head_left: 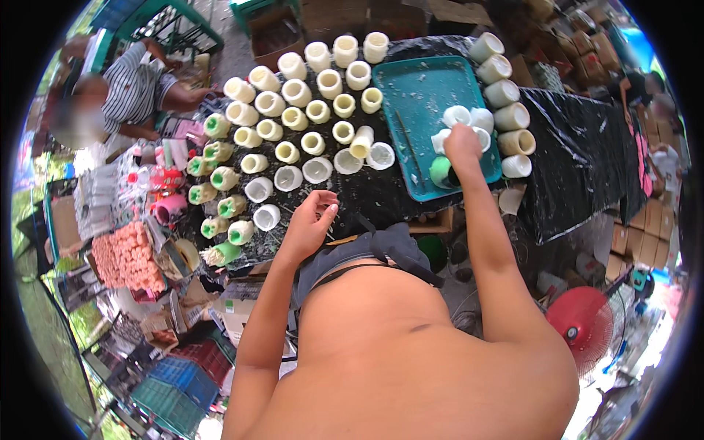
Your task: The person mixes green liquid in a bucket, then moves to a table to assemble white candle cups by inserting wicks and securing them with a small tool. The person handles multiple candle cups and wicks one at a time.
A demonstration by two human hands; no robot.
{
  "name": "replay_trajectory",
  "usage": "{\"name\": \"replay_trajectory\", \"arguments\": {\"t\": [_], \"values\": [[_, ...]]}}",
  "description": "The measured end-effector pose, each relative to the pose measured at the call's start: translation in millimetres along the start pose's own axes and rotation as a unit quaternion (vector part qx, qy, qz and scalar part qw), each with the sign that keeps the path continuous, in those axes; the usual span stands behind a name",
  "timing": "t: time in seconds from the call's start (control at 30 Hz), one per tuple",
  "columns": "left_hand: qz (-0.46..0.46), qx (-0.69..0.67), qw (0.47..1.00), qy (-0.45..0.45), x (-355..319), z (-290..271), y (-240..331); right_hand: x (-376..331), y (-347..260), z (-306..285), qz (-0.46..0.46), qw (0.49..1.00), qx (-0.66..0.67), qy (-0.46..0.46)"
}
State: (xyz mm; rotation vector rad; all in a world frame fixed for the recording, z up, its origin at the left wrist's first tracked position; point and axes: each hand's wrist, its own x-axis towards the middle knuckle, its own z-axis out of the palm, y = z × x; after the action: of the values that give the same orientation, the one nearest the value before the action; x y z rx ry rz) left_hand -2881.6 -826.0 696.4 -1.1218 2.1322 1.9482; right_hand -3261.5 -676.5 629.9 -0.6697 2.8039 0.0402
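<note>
My right hand (463, 144) reaches into a teal tray (396, 71), its fingers closed at a white cup-shaped piece in a small cluster. Another white cup (456, 115) stands just beyond the fingers. A green cup (440, 171) lies below my wrist, and a thin dark stick (408, 143) rests along the tray's left side. My left hand (312, 222) hovers at the table's near edge, loosely curled with fingers and thumb apart and nothing visible inside. Closest to it are a white cup (267, 216) and a row of white cups (317, 169).
Rows of cream cups (296, 92) fill the table's middle; green-bottomed ones (225, 177) stand left. More cream cups (511, 117) line the tray's right side. Black plastic (572, 154) covers the table. Pink pieces (128, 257) lie far left. A red fan (583, 330) stands right; a person (136, 92) sits left.
</note>
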Motion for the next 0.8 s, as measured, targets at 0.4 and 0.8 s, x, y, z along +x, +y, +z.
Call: {"name": "replay_trajectory", "arguments": {"t": [0.4, 0.8], "values": [[-0.164, -0.52, 0.832, -0.104, 14, 23, 40, -201, -86, -77, -0.397, 0.883, 0.242, 0.071], [0.124, -0.385, 0.914, 0.023, -50, -37, 25, -221, -116, -132, -0.382, 0.844, 0.372, -0.054]]}}
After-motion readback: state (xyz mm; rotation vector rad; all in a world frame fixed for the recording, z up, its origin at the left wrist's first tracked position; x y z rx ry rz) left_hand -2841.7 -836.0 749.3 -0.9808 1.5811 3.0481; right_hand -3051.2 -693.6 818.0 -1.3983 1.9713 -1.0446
